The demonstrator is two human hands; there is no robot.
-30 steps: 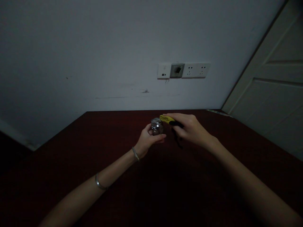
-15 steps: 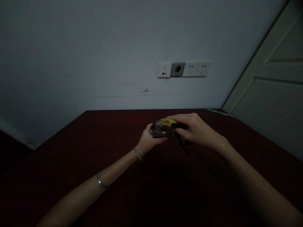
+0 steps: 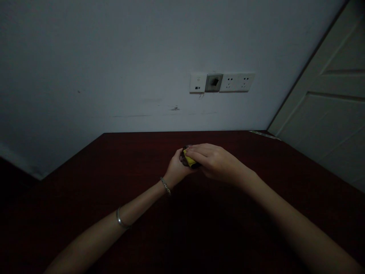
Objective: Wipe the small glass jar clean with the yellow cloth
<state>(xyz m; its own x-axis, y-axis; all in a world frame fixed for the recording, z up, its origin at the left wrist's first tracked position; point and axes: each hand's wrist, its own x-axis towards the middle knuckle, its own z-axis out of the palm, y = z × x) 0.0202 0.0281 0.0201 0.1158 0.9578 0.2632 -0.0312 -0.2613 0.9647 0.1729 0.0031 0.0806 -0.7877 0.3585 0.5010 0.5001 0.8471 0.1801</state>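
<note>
Above the dark red table, my left hand [image 3: 176, 167] is closed around a small, brownish, shiny glass-like object [image 3: 184, 159]. Much of that object is covered, so its exact kind does not show. My right hand [image 3: 212, 158] presses a yellow-and-black cloth-like piece [image 3: 190, 158] against its right side and top. The right fingers bend over the cloth and hide part of it. Both hands meet near the middle of the view.
The dark red tabletop [image 3: 128, 156] runs back to a pale wall [image 3: 128, 57]. Sockets and a switch panel [image 3: 221, 82] sit on this wall. A panelled white door [image 3: 336, 83] stands at the right. Near the back right corner lies a thin pale strip [image 3: 264, 134].
My right hand has moved left and slightly down, bringing the yellow-and-black cloth over the glass-like object and covering more of it. The left hand stays nearly where it was.
</note>
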